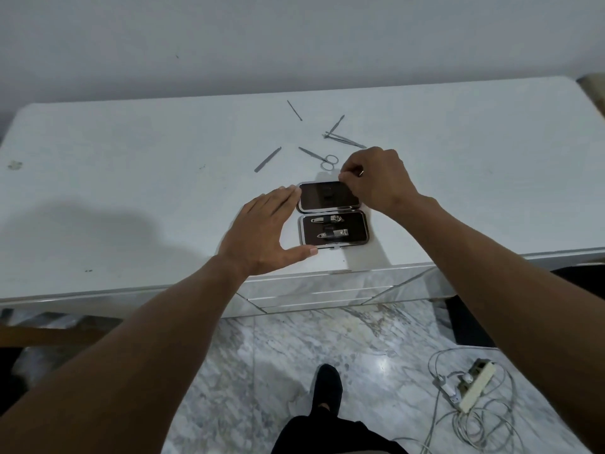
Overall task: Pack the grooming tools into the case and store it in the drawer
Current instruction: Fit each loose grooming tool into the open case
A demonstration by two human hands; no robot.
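Floor: marble tiles under you, your dark shoe (327,385) at 6 o'clock, and a white power strip (474,383) with tangled cables at 4 o'clock.
Drawer fronts: pale marbled drawers (314,290) sit shut under the front edge of the white tabletop (131,191), just below the case.
Left hand: your left hand (262,231) is spread wide and flat, thumb along the near edge of the case, fingertips at the left corner of the lid — it braces the case from its 9 o'clock side and grips nothing.
Case: the case (332,217) lies open near the table's front edge, hinge running left to right; the lower tray holds two nail clippers (330,227) under elastic straps, one above the other.
Lid: the dark lining of the upper half (327,196) looks bare apart from a small centre strap.
Right hand: your right hand (373,178) hovers over the lid's 1 o'clock corner, fingers curled and pinched tight on a small thin metal piece; what tool it is you cannot tell.
Loose tools: scissors (319,156) lie just beyond the case at 12 o'clock, a flat file (267,159) at 11 o'clock, tweezers (345,139) and a thin pick (336,125) crossing at 1 o'clock.
Farthest: one slim probe (294,110) lies alone — well apart from the case, near the wall.
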